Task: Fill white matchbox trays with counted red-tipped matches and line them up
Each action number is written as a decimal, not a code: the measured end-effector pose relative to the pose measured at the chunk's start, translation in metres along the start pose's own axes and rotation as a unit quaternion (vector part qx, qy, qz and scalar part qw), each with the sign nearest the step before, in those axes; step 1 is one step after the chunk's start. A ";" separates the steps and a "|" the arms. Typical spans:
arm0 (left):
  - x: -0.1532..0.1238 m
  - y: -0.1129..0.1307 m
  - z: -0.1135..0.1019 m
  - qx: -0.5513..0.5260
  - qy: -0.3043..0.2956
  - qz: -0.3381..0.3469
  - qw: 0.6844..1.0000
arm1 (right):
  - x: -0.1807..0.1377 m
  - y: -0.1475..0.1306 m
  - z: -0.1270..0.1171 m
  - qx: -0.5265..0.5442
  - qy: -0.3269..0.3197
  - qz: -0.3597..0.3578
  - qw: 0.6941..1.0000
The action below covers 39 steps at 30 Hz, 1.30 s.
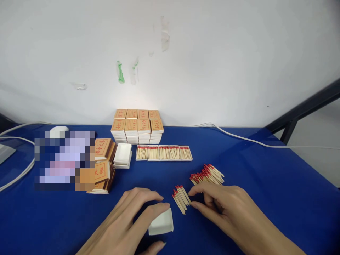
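Note:
A small white matchbox tray (pixel 161 224) lies on the blue table in front of me. My left hand (pixel 138 212) arches over its left side, fingers apart; the index fingertip is at its upper edge, though I cannot tell if it touches. To the right of the tray is a small group of red-headed matches (pixel 181 199) lying side by side. At that group's right edge is my right hand (pixel 216 205), its thumb and index fingertips a little apart with nothing seen between them. Just beyond this hand lies a larger pile of loose matches (pixel 209 174).
Match-filled trays (pixel 164 153) form a row further back. White trays (pixel 123 154) are stacked left of them, beside orange matchbox sleeves (pixel 102 171). Closed matchboxes (pixel 136 125) stand stacked against the wall. A white cable (pixel 239 138) crosses the right; a pixelated area covers the left.

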<state>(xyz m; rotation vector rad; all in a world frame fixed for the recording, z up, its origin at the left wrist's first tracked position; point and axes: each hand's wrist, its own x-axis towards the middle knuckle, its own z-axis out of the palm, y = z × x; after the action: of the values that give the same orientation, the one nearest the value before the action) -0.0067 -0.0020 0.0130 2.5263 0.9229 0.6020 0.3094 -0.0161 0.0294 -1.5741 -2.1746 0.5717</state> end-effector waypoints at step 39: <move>0.001 -0.002 0.002 0.036 0.011 0.020 0.999 | 0.016 -0.032 0.051 -0.328 0.205 0.011 0.922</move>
<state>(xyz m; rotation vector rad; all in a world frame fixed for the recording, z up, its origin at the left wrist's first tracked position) -0.0060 0.0002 0.0108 2.6115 0.9202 0.6202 0.2516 -0.0147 0.0051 -1.8154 -2.1117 -0.5133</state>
